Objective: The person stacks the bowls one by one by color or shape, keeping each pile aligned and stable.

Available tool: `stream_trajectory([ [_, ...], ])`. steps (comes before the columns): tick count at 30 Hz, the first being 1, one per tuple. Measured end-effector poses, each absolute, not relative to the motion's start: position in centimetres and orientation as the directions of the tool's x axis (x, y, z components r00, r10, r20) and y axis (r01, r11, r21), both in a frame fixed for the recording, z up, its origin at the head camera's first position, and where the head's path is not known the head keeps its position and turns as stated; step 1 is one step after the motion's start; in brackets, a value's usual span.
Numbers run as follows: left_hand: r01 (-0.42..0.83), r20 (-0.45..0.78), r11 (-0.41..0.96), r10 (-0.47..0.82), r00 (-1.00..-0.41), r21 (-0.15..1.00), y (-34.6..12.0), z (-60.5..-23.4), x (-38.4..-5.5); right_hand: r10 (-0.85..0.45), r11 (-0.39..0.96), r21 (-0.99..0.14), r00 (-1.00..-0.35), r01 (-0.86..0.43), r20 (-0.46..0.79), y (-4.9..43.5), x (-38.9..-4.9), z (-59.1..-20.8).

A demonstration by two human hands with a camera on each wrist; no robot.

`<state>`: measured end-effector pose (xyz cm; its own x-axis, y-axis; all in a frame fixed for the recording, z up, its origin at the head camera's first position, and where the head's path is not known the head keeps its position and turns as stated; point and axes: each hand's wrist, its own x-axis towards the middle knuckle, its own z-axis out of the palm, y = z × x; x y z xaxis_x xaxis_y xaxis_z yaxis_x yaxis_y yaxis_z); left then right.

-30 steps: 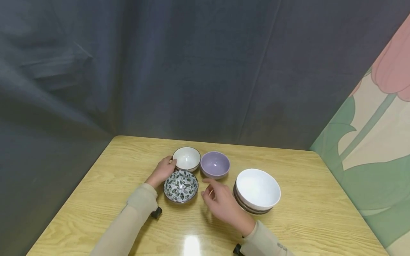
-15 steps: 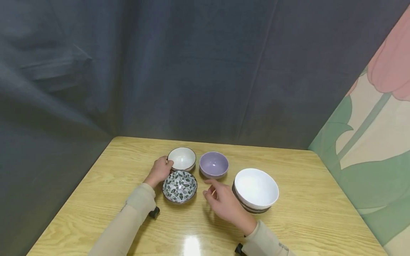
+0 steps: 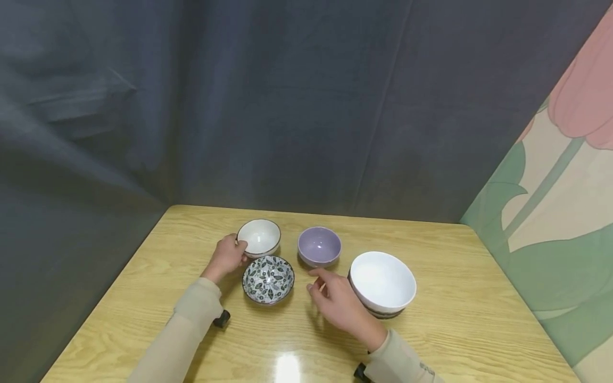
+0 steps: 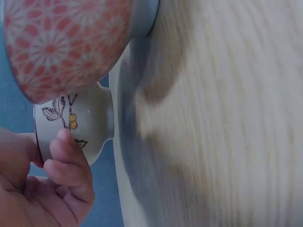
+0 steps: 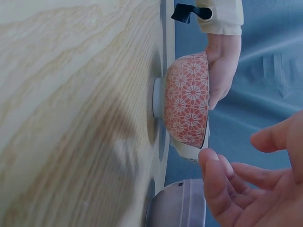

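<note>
My left hand [image 3: 227, 256] pinches the near-left rim of a white bowl [image 3: 260, 237] with a dark edge at the back of the table. In the left wrist view, that white bowl [image 4: 90, 120] shows a leaf-and-yellow-berry print, with the thumb and fingers about its rim. Just in front is a patterned bowl [image 3: 268, 280], leafy inside; its outside [image 5: 187, 99] is red with white flowers in the right wrist view. My right hand [image 3: 341, 304] hovers over the table with loosely bent fingers, holding nothing, between the patterned bowl and the white stack. A purple bowl [image 3: 319, 247] stands behind it.
A large white bowl [image 3: 383, 282] sits on top of a stack at the right, with darker bowl edges below it. The wooden table [image 3: 455, 319] meets a dark curtain [image 3: 297, 106] at the back. A flower-patterned cloth [image 3: 565, 239] hangs on the right.
My left hand has moved left with the white bowl, widening the gap between it and the purple bowl. The right hand has barely moved.
</note>
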<state>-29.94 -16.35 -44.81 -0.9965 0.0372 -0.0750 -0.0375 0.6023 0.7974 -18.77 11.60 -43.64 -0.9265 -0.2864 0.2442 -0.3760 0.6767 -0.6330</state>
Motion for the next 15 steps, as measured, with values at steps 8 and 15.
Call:
stream_trajectory([
  [8,0.01,0.012,0.684,0.002,-1.0,0.729,-17.7,-44.2,-29.7,-0.286,0.664,-0.652,-0.93,-0.366,0.231,11.5,-18.9,-43.7],
  [15,0.042,0.059,0.729,0.003,-0.998,0.684,-19.1,-43.2,-28.7,-0.29,0.68,-0.638,-0.932,-0.362,0.219,11.5,-18.9,-44.0],
])
